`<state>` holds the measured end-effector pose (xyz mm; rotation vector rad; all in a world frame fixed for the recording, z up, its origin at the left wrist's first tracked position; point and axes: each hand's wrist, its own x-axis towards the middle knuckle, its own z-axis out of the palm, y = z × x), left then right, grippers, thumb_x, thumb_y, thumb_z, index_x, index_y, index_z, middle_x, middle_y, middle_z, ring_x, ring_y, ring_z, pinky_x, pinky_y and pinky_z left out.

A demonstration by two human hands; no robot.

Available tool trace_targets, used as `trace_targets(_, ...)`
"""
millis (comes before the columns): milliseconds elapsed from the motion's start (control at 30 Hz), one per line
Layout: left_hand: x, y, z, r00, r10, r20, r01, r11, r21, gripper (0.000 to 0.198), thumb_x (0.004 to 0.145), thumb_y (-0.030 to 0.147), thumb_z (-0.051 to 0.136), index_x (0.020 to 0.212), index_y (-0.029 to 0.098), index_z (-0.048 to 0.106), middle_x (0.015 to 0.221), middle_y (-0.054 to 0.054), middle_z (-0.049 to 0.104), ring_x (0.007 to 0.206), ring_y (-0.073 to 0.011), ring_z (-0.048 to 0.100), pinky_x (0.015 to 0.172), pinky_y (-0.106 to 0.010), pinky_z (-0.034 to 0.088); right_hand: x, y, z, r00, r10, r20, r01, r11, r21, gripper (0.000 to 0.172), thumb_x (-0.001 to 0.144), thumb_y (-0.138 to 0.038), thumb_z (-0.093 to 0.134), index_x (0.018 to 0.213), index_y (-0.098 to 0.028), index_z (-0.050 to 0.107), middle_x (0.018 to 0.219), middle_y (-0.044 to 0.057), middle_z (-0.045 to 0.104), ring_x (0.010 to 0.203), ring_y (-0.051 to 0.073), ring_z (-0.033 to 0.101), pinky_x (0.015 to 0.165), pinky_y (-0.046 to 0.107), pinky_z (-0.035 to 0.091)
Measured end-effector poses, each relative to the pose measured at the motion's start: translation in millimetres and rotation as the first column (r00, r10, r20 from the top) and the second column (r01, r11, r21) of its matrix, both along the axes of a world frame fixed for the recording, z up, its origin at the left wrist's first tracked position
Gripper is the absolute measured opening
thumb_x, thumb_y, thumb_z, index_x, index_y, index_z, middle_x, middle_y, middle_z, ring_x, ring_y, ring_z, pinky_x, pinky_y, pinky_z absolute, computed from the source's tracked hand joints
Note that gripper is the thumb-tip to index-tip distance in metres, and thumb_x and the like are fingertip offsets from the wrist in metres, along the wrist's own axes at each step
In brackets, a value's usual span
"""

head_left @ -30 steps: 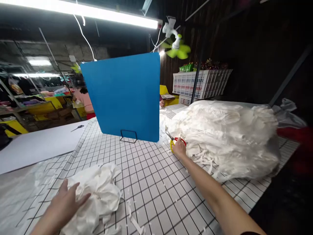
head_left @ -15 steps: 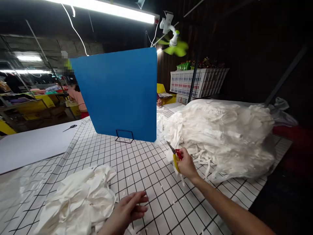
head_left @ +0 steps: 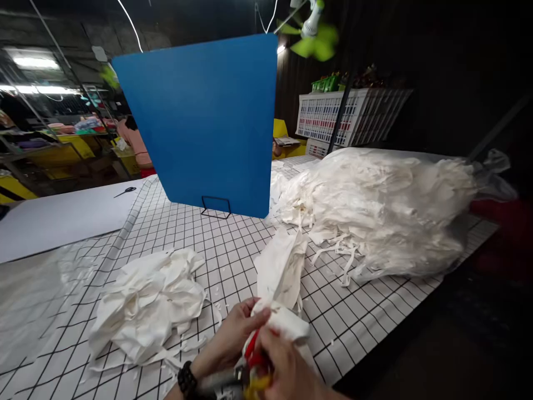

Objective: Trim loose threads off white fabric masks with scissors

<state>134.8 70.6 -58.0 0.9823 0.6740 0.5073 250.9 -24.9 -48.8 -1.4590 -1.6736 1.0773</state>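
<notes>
At the near edge of the table, my left hand (head_left: 235,333) pinches a white cloth piece (head_left: 281,266) that stretches away across the grid-patterned cover. Close beside it, my right hand (head_left: 287,364) is closed around snips with red and yellow handles (head_left: 260,355), its fingertips against the same cloth. The metal end of the snips is blurred and points left, below my left wrist. A dark bead bracelet (head_left: 187,379) circles that wrist. To the left lies a crumpled heap of white cloth pieces (head_left: 150,300). On the right bulges a clear plastic bag (head_left: 383,211) full of white cloth.
A blue board (head_left: 200,122) stands upright on a black wire stand (head_left: 215,206). Black scissors (head_left: 125,191) lie on a white sheet (head_left: 75,214) at left. Behind are a white crate (head_left: 325,116), a green fan (head_left: 318,41) and a person in pink (head_left: 133,141).
My right hand, with the snips, has come back from beside the bag toward me. A white cloth piece now lies near the middle, pinched by my left hand. The view has tilted down.
</notes>
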Motion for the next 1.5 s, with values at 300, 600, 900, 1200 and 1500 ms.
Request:
trace_targets(300,-36.8,15.0,-15.4,0.731,0.482,-0.483,-0.002,0.709,0.705,0.046,0.08,0.045,0.061,0.117,0.017,0.06,0.109,-0.011,0.059,0.079,-0.0202,0.058,0.074,-0.033,0.048,63.1,14.0,-17.2,0.91,-0.327,-0.256,0.274,0.936,-0.221,0.031,0.074,-0.033,0.074,0.078,-0.023,0.044,0.082,0.001,0.066,0.073,0.017,0.062,0.064,0.027,0.049)
trace_targets(600,20.6,64.2,-7.8,0.833,0.164,-0.528,0.181,0.821,0.541,0.041,0.071,0.052,0.068,0.053,0.015,0.067,0.05,-0.002,0.057,0.054,-0.0171,0.051,0.056,-0.027,0.037,92.9,78.5,-25.3,0.872,-0.412,-0.265,0.459,0.877,0.145,0.027,0.075,-0.033,0.066,0.092,-0.023,0.047,0.104,0.008,0.069,0.078,0.018,0.064,0.067,0.029,0.051)
trace_targets(900,0.8,29.2,28.5,0.927,0.276,-0.253,-0.158,0.901,0.404,0.044,0.084,0.052,0.056,0.093,0.01,0.07,0.071,-0.006,0.067,0.059,-0.013,0.049,0.06,-0.025,0.038,83.0,121.3,5.4,0.919,-0.332,-0.215,0.375,0.903,0.211,0.023,0.069,-0.024,0.068,0.082,-0.022,0.049,0.082,0.0,0.066,0.07,0.016,0.06,0.061,0.025,0.047)
trace_targets(1200,-42.8,-31.0,44.2,0.872,0.482,0.085,-0.489,0.869,0.082,0.033,0.078,0.047,0.071,0.079,0.015,0.068,0.082,-0.005,0.062,0.062,-0.0113,0.051,0.061,-0.023,0.039,15.5,69.7,22.2,0.833,-0.277,-0.479,0.382,0.914,0.136,0.029,0.074,-0.028,0.075,0.087,-0.023,0.049,0.089,0.003,0.065,0.083,0.018,0.065,0.072,0.028,0.053)
trace_targets(1500,-42.0,-41.9,16.8,0.859,0.502,0.1,-0.509,0.818,0.267,0.028,0.085,0.041,0.065,0.072,0.016,0.064,0.116,-0.013,0.065,0.073,-0.0166,0.056,0.066,-0.027,0.043,19.9,33.2,-15.1,0.834,-0.322,-0.448,0.285,0.947,-0.152,0.042,0.067,-0.041,0.082,0.081,-0.023,0.047,0.088,0.004,0.067,0.069,0.018,0.062,0.062,0.029,0.052)
